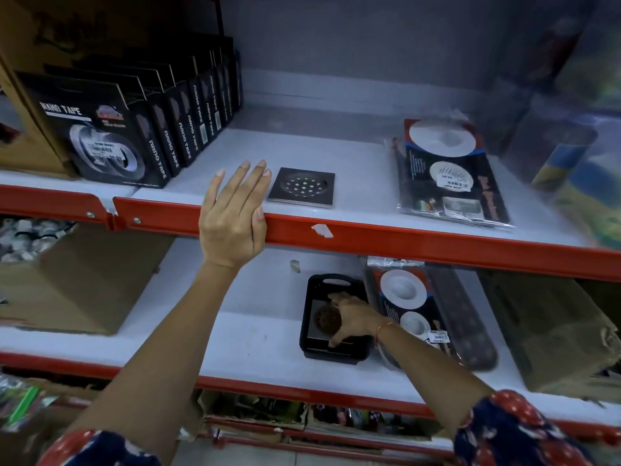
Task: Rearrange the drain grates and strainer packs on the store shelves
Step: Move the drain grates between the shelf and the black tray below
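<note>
I see two white shelves with red front rails, the upper shelf (353, 156) and the lower shelf (235, 338). At the upper left stands a row of black tape boxes (141, 122) beside a brown carton (30, 95). Two more cartons sit on the lower shelf, one at the left (77, 280) and one at the right (551, 334). A stack of strainer packs (450, 169) lies flat on the right of the upper shelf, and a second pack (410, 304) lies below it on the lower shelf, over a long dark perforated strip (467, 324). Just left of that pack is a black tray (322, 284) holding a square grate (324, 322) with a round dark centre. My right hand (353, 319) reaches into the tray, fingers curled over the grate's right edge with thumb at its near side, touching it; whether it has a firm grip I cannot tell. My left hand (233, 213) is spread flat and empty, palm against the upper rail, fingers over the shelf edge. Just beside its fingertips lies a steel grate (302, 188), flat near the front edge, not touched.
</note>
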Motion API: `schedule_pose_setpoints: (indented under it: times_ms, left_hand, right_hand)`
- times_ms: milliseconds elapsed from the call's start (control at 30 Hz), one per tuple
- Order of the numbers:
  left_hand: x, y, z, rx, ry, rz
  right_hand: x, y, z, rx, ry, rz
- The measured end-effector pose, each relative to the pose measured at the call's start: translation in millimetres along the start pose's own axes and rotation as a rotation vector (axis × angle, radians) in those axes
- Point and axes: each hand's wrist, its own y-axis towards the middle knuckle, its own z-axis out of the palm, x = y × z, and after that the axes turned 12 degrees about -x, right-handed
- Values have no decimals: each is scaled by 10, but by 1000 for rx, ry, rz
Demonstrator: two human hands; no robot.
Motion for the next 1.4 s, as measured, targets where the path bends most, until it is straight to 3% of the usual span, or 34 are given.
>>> schedule_pose_setpoints:
  times_ms: [300, 433, 900, 1133, 1267, 1400]
  left_hand:
    - [-4, 8, -9, 6, 8, -12]
    - [-19, 16, -34, 44, 2, -31]
    - [-73, 107, -239, 207, -65, -109]
    - [-55, 92, -228, 210, -44, -102]
    - [-45, 89, -174, 168, -20, -87]
    - [-20, 79, -115, 130, -16, -71]
  right_hand:
    - [5, -46, 74, -20, 10, -21]
    - [141, -193, -105, -105, 8, -107]
    - [957, -1132, -1524, -451, 278, -463]
    - [1121, -921, -2117, -553, 565, -474]
    - [1112, -543, -2285, -545, 469, -436]
    - [1109, -179, -2376, -424, 163, -331]
